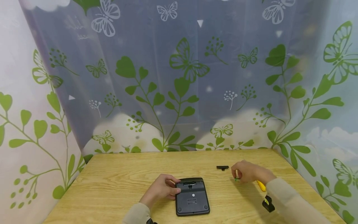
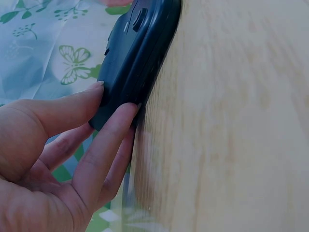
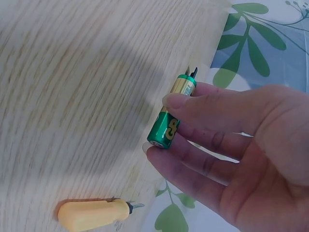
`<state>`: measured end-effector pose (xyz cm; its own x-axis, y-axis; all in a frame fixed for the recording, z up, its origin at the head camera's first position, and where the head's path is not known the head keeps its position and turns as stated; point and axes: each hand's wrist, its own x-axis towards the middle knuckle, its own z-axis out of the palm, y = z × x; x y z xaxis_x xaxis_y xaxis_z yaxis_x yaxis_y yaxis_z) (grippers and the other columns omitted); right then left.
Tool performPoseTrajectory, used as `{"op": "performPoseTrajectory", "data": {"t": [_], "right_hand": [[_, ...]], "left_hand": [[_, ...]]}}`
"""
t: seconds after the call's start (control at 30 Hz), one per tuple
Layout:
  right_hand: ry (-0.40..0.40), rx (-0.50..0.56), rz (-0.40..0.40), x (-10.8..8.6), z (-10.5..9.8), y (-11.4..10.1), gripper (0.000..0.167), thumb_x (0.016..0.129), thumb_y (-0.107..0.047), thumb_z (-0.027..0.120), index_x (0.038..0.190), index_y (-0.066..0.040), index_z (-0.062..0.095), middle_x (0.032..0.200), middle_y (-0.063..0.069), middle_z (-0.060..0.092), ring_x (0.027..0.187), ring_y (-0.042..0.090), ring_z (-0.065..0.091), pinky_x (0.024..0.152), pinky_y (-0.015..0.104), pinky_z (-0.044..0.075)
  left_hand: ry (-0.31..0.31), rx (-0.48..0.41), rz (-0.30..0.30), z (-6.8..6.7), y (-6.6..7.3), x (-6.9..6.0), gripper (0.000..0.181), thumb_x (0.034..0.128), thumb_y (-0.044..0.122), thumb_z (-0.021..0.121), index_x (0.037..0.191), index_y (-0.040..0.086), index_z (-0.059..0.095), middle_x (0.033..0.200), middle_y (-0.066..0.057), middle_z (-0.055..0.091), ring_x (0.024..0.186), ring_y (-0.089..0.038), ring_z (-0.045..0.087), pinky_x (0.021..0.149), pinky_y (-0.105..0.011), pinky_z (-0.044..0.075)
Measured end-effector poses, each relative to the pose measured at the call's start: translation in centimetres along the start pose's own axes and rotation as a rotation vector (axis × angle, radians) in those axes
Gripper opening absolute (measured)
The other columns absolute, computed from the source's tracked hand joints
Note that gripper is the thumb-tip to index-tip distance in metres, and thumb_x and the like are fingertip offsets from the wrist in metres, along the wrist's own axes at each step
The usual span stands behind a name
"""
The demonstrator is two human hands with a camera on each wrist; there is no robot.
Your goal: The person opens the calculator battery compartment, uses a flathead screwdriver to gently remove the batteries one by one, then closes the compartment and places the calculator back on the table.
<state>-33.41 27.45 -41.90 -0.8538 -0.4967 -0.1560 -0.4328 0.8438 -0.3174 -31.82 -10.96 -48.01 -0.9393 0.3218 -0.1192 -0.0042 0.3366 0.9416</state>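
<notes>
A black calculator lies face down on the table, the battery compartment near its far end uncovered. My left hand grips the calculator's left edge, thumb on its back and fingers along its side. To the right, my right hand pinches a green and gold battery between thumb and fingertips, just over the table. A small black battery cover lies just left of the right hand. Beside that hand is a yellow-handled screwdriver, partly hidden by the forearm in the head view.
The wooden table ends at a printed curtain behind, with more printed sheets at both sides. A black band sits at the right wrist.
</notes>
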Motion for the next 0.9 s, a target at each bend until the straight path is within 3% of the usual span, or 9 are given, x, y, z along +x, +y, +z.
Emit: {"op": "performPoseTrajectory", "data": {"t": [0.47, 0.9], "right_hand": [[-0.020, -0.006, 0.078, 0.3, -0.5, 0.3, 0.029, 0.082, 0.011, 0.078, 0.090, -0.014, 0.067, 0.082, 0.003, 0.060, 0.071, 0.015, 0.051, 0.062, 0.028, 0.048], [-0.030, -0.023, 0.054, 0.6, -1.0, 1.2, 0.027, 0.081, 0.011, 0.079, 0.089, -0.013, 0.068, 0.084, 0.004, 0.063, 0.072, 0.014, 0.053, 0.063, 0.029, 0.052]], "left_hand": [[-0.008, 0.006, -0.002, -0.1, 0.2, -0.1, 0.036, 0.0848, -0.003, 0.081, 0.120, 0.001, 0.073, 0.099, -0.016, 0.066, 0.073, -0.018, 0.071, 0.067, -0.037, 0.068], [-0.003, 0.011, -0.013, 0.0, 0.1, 0.0, 0.037, 0.0851, -0.003, 0.081, 0.121, 0.002, 0.073, 0.101, -0.016, 0.065, 0.074, -0.018, 0.071, 0.067, -0.036, 0.068]]}}
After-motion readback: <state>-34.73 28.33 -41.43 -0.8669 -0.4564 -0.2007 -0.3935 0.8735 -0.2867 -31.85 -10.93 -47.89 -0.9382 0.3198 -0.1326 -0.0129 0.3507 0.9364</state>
